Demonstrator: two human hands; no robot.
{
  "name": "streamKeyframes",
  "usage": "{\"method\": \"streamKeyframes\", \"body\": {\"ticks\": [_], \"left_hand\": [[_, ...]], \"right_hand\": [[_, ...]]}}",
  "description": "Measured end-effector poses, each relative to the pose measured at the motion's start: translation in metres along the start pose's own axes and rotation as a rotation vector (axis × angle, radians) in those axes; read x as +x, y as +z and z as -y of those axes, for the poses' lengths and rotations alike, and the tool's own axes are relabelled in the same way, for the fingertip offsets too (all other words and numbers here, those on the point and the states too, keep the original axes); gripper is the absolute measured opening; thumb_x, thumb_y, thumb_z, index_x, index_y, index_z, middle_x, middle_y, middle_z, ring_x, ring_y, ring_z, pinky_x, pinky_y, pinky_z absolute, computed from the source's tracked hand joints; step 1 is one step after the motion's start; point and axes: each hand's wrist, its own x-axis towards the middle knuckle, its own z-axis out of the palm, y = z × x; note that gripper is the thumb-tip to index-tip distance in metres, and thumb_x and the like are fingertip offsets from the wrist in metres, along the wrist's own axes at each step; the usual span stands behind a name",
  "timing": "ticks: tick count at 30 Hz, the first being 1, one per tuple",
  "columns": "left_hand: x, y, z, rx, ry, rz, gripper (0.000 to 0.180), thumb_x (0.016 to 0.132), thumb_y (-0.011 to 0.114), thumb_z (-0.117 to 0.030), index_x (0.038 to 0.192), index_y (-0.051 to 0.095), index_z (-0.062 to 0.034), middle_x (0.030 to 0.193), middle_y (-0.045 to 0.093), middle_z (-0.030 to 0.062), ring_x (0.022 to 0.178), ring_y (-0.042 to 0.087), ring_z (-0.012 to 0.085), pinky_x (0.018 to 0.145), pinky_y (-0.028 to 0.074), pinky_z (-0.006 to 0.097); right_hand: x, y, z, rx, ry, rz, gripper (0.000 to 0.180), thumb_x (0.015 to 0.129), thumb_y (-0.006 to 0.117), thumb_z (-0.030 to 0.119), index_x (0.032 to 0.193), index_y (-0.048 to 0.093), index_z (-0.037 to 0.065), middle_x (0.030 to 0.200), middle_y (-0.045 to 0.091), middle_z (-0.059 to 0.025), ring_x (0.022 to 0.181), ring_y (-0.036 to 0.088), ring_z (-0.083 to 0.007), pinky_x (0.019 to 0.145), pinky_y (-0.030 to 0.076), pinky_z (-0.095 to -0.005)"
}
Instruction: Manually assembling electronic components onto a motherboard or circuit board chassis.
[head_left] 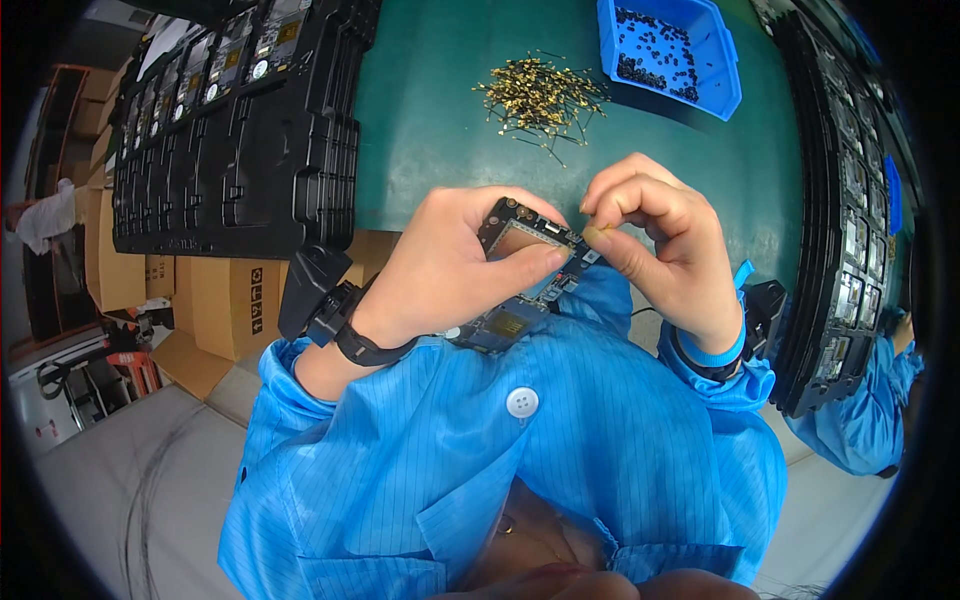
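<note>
My left hand (455, 255) grips a circuit board (508, 318) with a dark frame, its thumb lying across the face. The board is tilted, held close in front of my blue smock. At its upper right edge my right hand (655, 235) is closed in a pinch, thumb against forefinger. Whatever lies between those fingertips is too small to make out. Beyond my hands, on the green mat, lies a loose pile of short thin black cables with gold-coloured ends (540, 95). A blue plastic bin (722, 70) with many small black parts stands to its right.
Stacked black trays (240, 150) holding circuit boards rise at the left. Another tall stack of black trays (825, 200) stands at the right edge of the green mat (420, 120). Cardboard boxes (215, 300) sit at the lower left. Another person's blue sleeve (860, 415) shows at far right.
</note>
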Motion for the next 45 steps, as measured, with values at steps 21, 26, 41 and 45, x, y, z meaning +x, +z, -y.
{"method": "streamKeyframes", "body": {"ticks": [21,26,41,45], "left_hand": [[-0.002,0.002,-0.004,0.031,-0.068,-0.013,0.016,0.074,0.065,-0.003,0.088,0.060,0.0035,0.077,0.063,0.0059,0.071,0.057,0.0070,0.062,0.045,0.019],[-0.002,0.002,-0.002,0.033,-0.043,-0.014,0.015,0.074,0.065,-0.003,0.087,0.061,0.0035,0.077,0.063,0.0058,0.069,0.057,0.0070,0.061,0.045,0.020],[-0.004,0.003,0.005,0.070,0.137,-0.095,0.013,0.071,0.065,-0.002,0.083,0.063,0.0024,0.071,0.063,0.0046,0.062,0.055,0.0059,0.056,0.043,0.019],[-0.005,0.004,0.005,0.102,0.174,-0.106,0.011,0.070,0.065,-0.001,0.080,0.064,0.0022,0.071,0.063,0.0056,0.063,0.056,0.0072,0.055,0.043,0.020]], "right_hand": [[-0.002,0.002,0.004,0.016,-0.005,-0.021,0.012,0.069,0.061,-0.007,0.074,0.052,0.000,0.080,0.055,-0.0065,0.070,0.054,-0.0150,0.062,0.044,-0.0250],[-0.003,0.002,0.004,-0.008,-0.026,-0.026,0.012,0.069,0.061,-0.007,0.074,0.053,0.000,0.079,0.055,-0.0061,0.069,0.054,-0.0145,0.062,0.043,-0.0244],[-0.014,0.012,0.004,0.063,0.036,-0.034,0.018,0.070,0.062,-0.005,0.086,0.054,-0.001,0.084,0.055,-0.0081,0.070,0.060,-0.0153,0.062,0.046,-0.0242],[-0.016,0.014,0.005,0.034,0.012,-0.068,0.016,0.071,0.062,-0.006,0.085,0.055,-0.002,0.082,0.056,-0.0089,0.070,0.060,-0.0160,0.063,0.049,-0.0250]]}}
